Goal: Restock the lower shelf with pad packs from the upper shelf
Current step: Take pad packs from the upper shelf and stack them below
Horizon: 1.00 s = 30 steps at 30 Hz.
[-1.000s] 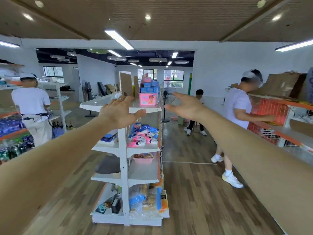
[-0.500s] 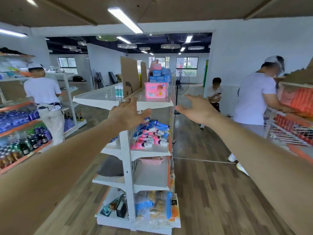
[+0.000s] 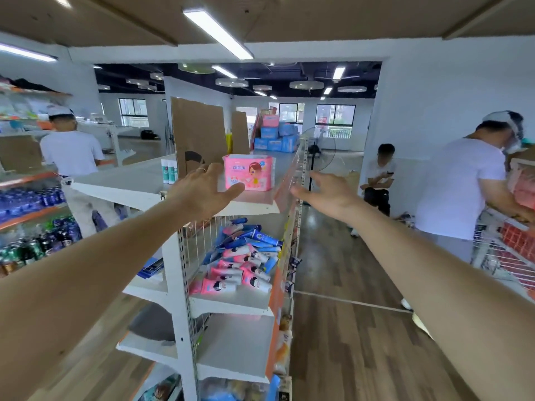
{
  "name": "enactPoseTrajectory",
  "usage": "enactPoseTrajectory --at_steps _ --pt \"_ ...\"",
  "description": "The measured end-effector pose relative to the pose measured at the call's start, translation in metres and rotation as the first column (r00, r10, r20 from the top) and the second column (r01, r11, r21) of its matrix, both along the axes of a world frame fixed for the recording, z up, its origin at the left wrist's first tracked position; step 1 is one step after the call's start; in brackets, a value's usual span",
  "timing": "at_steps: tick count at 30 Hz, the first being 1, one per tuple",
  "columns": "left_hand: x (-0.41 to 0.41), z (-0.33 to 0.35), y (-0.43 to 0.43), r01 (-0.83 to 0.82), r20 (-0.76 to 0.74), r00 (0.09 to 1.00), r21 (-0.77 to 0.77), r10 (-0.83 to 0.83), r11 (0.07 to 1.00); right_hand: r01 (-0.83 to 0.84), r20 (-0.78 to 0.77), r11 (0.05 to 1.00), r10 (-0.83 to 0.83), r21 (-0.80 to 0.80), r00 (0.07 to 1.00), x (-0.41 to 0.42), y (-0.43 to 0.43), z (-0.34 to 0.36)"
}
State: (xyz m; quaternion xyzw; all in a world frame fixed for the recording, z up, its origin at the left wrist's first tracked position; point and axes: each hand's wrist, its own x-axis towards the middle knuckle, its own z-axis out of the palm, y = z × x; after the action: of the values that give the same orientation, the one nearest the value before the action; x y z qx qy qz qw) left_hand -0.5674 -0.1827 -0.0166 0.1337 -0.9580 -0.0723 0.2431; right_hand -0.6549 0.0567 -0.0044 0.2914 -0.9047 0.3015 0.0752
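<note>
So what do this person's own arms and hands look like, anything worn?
The left arm and right arm are bare in view: no sleeves, gloves or watch. The left hand wears a thin ring; the right hand wears nothing.

Covered corner, cropped arms

The left hand (image 3: 199, 192) covers the lower left corner of the pink pad pack (image 3: 249, 172) near the front edge of the top shelf (image 3: 124, 180). Whether its thumb touches the pack cannot be told, and the pack's print is too small to read. The right hand (image 3: 327, 192) is motion-blurred. Both forearms leave the picture at its lower corners. The cardboard sheet (image 3: 198, 131) hides the shelf top behind it.
</note>
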Motion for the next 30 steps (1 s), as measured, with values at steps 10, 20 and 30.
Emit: enactPoseTrajectory --at_steps 10,20,30 --pt "-0.107 -0.026 -0.063 -0.027 0.031 0.999 0.152 0.022 0.988 -0.051 0.040 0.997 0.053 -0.063 0.998 -0.131 -0.079 -0.024" --pt "-0.211 -0.037 -0.126 0.045 -0.019 0.999 0.497 -0.042 0.867 -0.032 0.083 0.995 0.040 -0.096 0.996 -0.237 -0.163 -0.044" --pt "-0.264 -0.040 -0.122 0.144 -0.278 0.960 0.555 0.019 0.819 -0.228 0.058 0.910 0.263 -0.346 0.963 -0.313 -0.183 -0.051"
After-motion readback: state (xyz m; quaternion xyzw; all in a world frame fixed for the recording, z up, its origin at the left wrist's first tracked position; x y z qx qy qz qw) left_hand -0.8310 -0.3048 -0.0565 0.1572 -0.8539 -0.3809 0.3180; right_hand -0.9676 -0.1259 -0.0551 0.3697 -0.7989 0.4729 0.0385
